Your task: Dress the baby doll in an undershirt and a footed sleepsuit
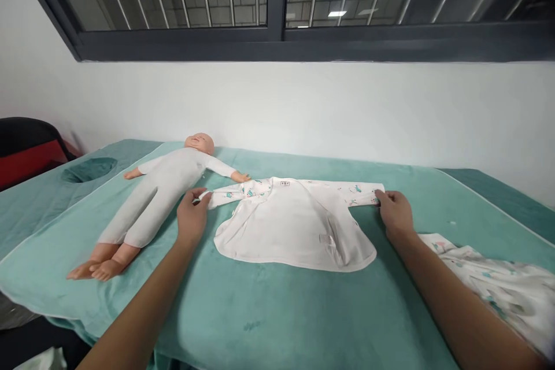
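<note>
A white baby shirt (pixel 281 231) lies spread open on the green bed cover, its sleeves stretched out to both sides. Small coloured prints show on the sleeves, and a label sits at the neck. My left hand (pixel 192 214) pinches the cuff of the left-side sleeve. At the other end, my right hand (pixel 395 212) grips the cuff of the right-side sleeve. To the left a baby doll (pixel 160 185) with a white cloth body lies on its back; one of its hands rests close to the left-side sleeve.
A green cover (pixel 277 318) spreads over the bed. Crumpled printed white clothing (pixel 498 283) lies at the right, partly behind my right forearm. A hole (pixel 89 169) shows in the bed at the far left, near a black and red item (pixel 30 153). A white wall (pixel 303 110) and barred window stand behind.
</note>
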Available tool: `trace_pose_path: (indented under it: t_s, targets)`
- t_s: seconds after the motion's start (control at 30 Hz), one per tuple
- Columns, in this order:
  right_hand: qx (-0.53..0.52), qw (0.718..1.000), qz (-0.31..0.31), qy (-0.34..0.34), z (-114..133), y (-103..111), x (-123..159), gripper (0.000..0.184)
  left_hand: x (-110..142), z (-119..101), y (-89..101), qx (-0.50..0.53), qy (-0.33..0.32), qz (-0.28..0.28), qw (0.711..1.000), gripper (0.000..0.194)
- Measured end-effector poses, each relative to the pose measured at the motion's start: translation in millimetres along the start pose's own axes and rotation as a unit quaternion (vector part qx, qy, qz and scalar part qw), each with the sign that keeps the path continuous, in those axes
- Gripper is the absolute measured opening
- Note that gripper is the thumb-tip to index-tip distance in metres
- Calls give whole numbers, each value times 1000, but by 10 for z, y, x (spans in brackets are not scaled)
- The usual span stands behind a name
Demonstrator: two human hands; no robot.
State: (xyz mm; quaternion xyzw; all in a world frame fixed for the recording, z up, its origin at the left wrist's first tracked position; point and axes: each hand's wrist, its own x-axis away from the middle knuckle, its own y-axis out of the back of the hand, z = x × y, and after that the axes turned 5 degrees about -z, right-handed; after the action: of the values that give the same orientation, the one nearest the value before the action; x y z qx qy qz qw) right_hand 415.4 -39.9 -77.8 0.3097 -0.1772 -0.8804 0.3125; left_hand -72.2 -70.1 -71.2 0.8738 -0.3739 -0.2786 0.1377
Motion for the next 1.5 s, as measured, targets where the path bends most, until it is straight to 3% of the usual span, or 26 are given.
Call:
trace_pose_path:
  t_s: [0.2, 0.37, 0.47, 0.53, 0.6, 0.7, 0.77, 0.87, 1.03, 1.2, 1.3, 1.4, 1.5]
  targets:
    - [5, 1000, -21, -15, -38, -102, -23, 27, -258, 100, -209, 17, -79, -95, 992, 20]
    - [69, 998, -11, -8, -67, -104, -57, 23, -373, 211, -304, 12, -144, -103, 984, 36]
    - [97, 995, -22, 26, -15, -106, -6, 32, -328, 210, -332, -19, -193, -107, 975, 36]
    - [106, 989, -24, 96, 73, -126, 95, 40, -278, 180, -368, -43, -240, -70, 967, 32]
    - [106, 976, 16, 189, 187, -171, 235, 45, -233, 142, -416, -76, -296, 39, 951, 33]
    - [115, 929, 170, 307, 332, -271, 418, 48, -200, 111, -486, -154, -344, 223, 899, 48]
    - [146, 889, 256, 349, 367, -328, 468, 49, -200, 121, -516, -196, -322, 273, 885, 52]
    - [207, 874, 289, 332, 321, -349, 434, 53, -219, 165, -539, -241, -278, 261, 893, 53]
    - [279, 879, 262, 286, 152, -262, 313, 53, -267, 218, -562, -269, -242, 205, 909, 53]
    - [309, 881, 226, 279, 61, -248, 295, 53, -252, 192, -509, -254, -243, 191, 917, 49]
    - [300, 882, 213, 294, 41, -269, 302, 50, -173, 129, -427, -213, -292, 219, 906, 49]
    - [299, 882, 204, 302, 26, -277, 306, 49, -93, 64, -382, -166, -357, 290, 872, 50]
    - [295, 879, 192, 320, 20, -268, 315, 46, -70, 28, -395, -160, -312, 314, 882, 48]
